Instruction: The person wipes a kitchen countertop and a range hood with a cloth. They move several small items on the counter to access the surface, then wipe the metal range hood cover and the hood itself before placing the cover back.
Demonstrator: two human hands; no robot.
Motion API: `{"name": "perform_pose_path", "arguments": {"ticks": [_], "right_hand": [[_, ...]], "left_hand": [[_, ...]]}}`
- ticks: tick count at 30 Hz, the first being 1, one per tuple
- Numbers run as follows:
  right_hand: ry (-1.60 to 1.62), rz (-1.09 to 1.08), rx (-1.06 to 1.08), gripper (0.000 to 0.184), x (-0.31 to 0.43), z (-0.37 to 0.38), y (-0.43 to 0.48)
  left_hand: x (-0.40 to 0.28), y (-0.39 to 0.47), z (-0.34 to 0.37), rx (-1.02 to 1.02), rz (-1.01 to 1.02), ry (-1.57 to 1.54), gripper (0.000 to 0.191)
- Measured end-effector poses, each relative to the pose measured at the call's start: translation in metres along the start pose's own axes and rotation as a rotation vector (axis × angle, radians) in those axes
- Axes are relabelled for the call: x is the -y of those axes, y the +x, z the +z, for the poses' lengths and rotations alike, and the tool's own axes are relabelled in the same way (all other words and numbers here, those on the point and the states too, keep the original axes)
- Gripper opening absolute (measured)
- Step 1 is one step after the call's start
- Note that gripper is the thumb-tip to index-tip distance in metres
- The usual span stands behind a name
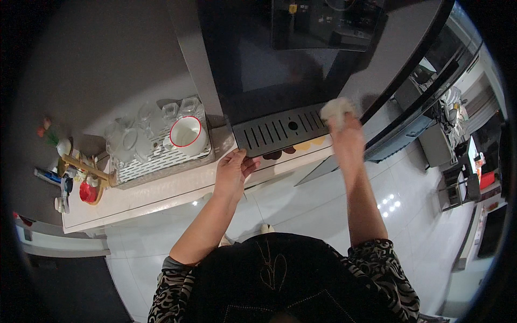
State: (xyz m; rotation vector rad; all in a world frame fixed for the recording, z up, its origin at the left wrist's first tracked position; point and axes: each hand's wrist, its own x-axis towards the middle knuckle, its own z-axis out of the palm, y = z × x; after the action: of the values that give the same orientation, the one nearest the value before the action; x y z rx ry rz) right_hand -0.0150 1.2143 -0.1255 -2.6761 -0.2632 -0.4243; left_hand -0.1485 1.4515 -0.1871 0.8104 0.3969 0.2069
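A black water dispenser (278, 76) stands before me, with a slotted dark drip tray (278, 131) at its base. My left hand (232, 171) grips the tray's near left corner between thumb and fingers. At the right end of the tray, my right hand (348, 139) holds a pale crumpled cloth (340, 109) against or just over the slats; both are blurred by motion. Contact between cloth and tray cannot be made out exactly. Dark and yellow scalloped shapes (309, 144) show on the counter under the tray's front edge.
Left of the dispenser, a white slotted rack (139, 171) carries several clear glasses (131, 139) and a red-rimmed white mug (186, 133). Farther left are a wooden holder (87, 167), a red item (88, 191) and a flower vase (64, 146). The pale counter (161, 204) ends above a tiled floor (291, 210).
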Motion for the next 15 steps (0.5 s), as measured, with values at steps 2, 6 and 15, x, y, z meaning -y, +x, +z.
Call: {"name": "perform_pose_path", "arguments": {"ticks": [2, 6, 15], "right_hand": [[-0.041, -0.220, -0.009, 0.040, 0.011, 0.024, -0.016], [0.107, -0.565, -0.094, 0.046, 0.030, 0.055, -0.051], [0.108, -0.902, 0.038, 0.039, 0.068, 0.071, -0.076]], "left_hand": [[0.001, 0.000, 0.000, -0.011, 0.004, -0.002, 0.014], [0.004, 0.000, -0.001, -0.060, 0.013, 0.035, 0.015], [0.006, -0.004, 0.011, -0.163, 0.098, 0.057, 0.022]]}}
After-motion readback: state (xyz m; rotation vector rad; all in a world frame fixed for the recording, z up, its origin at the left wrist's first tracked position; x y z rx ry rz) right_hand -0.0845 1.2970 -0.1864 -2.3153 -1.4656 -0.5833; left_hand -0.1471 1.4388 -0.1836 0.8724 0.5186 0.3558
